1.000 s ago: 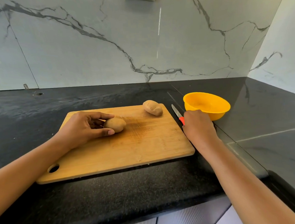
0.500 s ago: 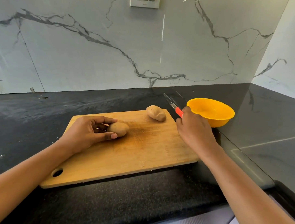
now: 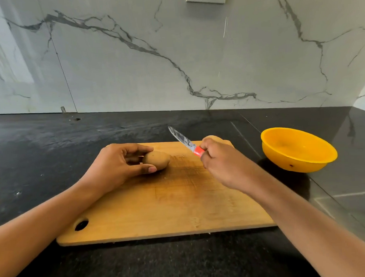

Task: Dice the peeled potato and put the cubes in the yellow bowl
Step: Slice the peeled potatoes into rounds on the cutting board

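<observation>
We are steadying the potato [image 3: 156, 160] on the cutting board [image 3: 169, 201] with our left hand [image 3: 118, 164], whose fingers [image 3: 136, 149] are curling around its left end, the thumb pressing the near side and the index reaching over the top. The potato is lying with its long axis running left to right, its free right end pointing toward our right hand [image 3: 222, 163]. That hand is gripping the red handle of the knife [image 3: 185, 141], fingers wrapped tight around it, with the blade in the air, angling up and to the far left, above the board and just right of the potato. The blade is not yet touching anything. We are judging that the first cut should come down across the exposed right end, clear of the left thumb. The yellow bowl [image 3: 299, 154] is waiting on the tabletop [image 3: 41, 144], right of the board, seemingly empty.
</observation>
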Tool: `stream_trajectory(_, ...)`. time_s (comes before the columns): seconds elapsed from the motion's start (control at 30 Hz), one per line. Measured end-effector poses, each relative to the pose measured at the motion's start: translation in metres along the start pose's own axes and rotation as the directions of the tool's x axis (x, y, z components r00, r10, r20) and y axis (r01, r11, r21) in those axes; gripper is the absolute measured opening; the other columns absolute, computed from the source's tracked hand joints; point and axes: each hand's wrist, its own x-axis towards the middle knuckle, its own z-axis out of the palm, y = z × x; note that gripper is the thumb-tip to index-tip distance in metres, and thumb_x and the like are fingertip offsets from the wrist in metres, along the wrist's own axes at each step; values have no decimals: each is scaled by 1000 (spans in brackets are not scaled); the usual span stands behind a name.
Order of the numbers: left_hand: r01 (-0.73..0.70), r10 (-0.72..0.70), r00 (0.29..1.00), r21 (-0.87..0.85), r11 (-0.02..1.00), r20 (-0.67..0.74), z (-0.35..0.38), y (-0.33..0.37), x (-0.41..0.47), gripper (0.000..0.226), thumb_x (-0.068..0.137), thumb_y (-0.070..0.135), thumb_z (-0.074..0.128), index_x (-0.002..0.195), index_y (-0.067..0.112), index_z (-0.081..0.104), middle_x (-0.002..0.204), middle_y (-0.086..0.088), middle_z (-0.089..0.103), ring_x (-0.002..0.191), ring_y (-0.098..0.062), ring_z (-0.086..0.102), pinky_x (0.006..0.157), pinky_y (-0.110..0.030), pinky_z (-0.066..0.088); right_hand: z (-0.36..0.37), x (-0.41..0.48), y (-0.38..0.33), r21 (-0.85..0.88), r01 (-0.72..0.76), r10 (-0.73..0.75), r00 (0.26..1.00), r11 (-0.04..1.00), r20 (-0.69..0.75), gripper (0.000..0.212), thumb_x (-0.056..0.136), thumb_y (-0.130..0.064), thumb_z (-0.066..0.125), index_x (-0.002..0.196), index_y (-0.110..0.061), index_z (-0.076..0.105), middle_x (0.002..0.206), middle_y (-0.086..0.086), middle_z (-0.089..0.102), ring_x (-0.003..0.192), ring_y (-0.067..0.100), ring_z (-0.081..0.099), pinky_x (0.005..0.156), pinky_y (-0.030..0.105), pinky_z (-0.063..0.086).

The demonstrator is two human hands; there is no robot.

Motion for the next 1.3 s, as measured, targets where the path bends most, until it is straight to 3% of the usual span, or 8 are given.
stream_trajectory(0.1,27,-28,999,-10,1000,-27,2,0,0,46,54,35,83,97,34,70,88,29,68,84,10,64,69,1,42,9,-12,-9,-199,66,-68,998,978,-4,25,103,-26,36,118,-14,52,85,-2,55,60,8,47,52,25,40)
stream_trajectory(0.23,48,-47,996,9,999,-74,4,-1,0,41,54,34,86,92,35,71,78,23,70,81,10,64,66,0,40,14,-16,-16,-205,88,-91,996,975,-8,29,103,-26,35,123,-15,53,88,0,63,69,13,58,70,36,55)
stream_trajectory(0.5,52,-51,995,9,999,-88,4,2,0,44,52,34,85,94,30,73,82,13,72,80,10,64,67,0,43,24,-18,-20,-221,124,-135,990,967,-33,33,102,-29,38,131,-20,51,98,-1,64,79,12,59,69,33,54)
stream_trajectory(0.7,58,-57,995,6,998,-78,4,2,1,48,46,44,80,92,34,72,83,14,72,81,8,65,69,-3,45,24,-19,-21,-203,147,-157,987,968,-37,35,102,-29,38,134,-20,49,96,-1,63,75,10,55,57,25,43)
stream_trajectory(0.87,57,-58,995,-9,998,-85,4,2,2,46,45,43,80,90,32,73,78,14,73,78,7,66,72,-4,47,27,-17,-24,-235,138,-148,989,962,-25,32,102,-25,38,131,-20,50,95,0,62,79,15,56,59,28,43)
stream_trajectory(1.0,61,-59,994,22,998,-89,3,3,2,46,48,44,80,91,30,73,76,12,73,77,7,65,71,-11,50,26,-10,-30,-290,124,-126,992,949,13,27,101,-19,44,127,-18,51,89,-1,53,76,15,50,50,23,29)
stream_trajectory(1.17,38,-36,996,29,999,-85,4,3,1,48,48,42,80,93,28,74,82,14,72,78,8,66,72,-5,48,30,-6,-35,-337,157,-136,987,928,84,15,101,-16,43,109,-15,56,73,-4,42,64,10,41,49,23,28)
stream_trajectory(1.3,49,-44,995,47,998,-91,4,4,0,47,47,47,78,92,36,71,86,18,70,82,7,65,72,-7,48,31,-16,-34,-367,190,-164,981,911,103,19,102,-15,41,115,-15,54,70,-6,34,59,5,33,47,21,21)
